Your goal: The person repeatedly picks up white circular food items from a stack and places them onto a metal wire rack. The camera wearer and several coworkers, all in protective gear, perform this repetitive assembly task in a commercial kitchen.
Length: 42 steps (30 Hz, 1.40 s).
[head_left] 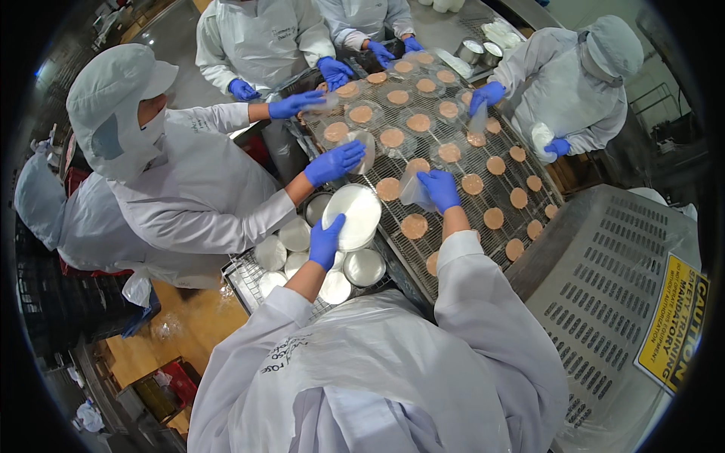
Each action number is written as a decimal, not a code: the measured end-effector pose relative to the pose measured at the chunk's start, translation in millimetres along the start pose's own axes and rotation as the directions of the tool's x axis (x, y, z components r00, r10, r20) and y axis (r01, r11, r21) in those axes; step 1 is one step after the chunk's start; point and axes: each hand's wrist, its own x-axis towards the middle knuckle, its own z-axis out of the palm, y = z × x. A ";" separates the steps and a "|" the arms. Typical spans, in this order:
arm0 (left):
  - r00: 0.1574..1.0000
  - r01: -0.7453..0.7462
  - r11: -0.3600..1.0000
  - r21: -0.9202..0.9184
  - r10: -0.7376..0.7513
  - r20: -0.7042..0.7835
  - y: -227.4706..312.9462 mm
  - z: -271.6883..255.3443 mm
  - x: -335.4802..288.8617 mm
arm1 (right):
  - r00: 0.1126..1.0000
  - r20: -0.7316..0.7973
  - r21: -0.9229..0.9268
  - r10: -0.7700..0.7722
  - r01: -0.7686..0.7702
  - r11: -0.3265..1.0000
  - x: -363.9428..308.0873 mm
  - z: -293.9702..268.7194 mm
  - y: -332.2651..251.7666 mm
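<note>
Dangling from the right hand is translucent film, above patties.

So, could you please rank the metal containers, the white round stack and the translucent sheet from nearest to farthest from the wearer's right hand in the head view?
1. Translucent sheet: nearest, held in the right hand.
2. White round stack: to the left, in the left hand.
3. Metal containers: farthest, near the top, right of centre.
</note>
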 end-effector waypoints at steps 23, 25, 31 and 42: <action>0.996 0.088 0.995 -0.054 -0.087 0.014 -7.0 -59.6 -38.6 | 0.672 -0.738 -0.167 -0.061 -0.094 0.981 -36.4 -32.7 33.7; 0.998 0.066 0.997 -0.046 -0.066 0.007 -10.6 -62.4 -38.6 | 0.583 -0.811 -0.052 -0.054 0.020 0.998 -39.5 -45.3 38.9; 0.999 0.039 0.998 -0.041 -0.037 0.035 -17.9 -66.7 -43.4 | 0.470 -0.874 0.143 0.121 0.013 0.990 -32.7 -81.7 74.4; 0.997 -0.030 0.999 -0.025 0.032 0.067 -11.3 -34.5 -25.1 | 0.978 0.205 0.071 -0.030 0.016 0.997 -83.4 99.2 -71.5</action>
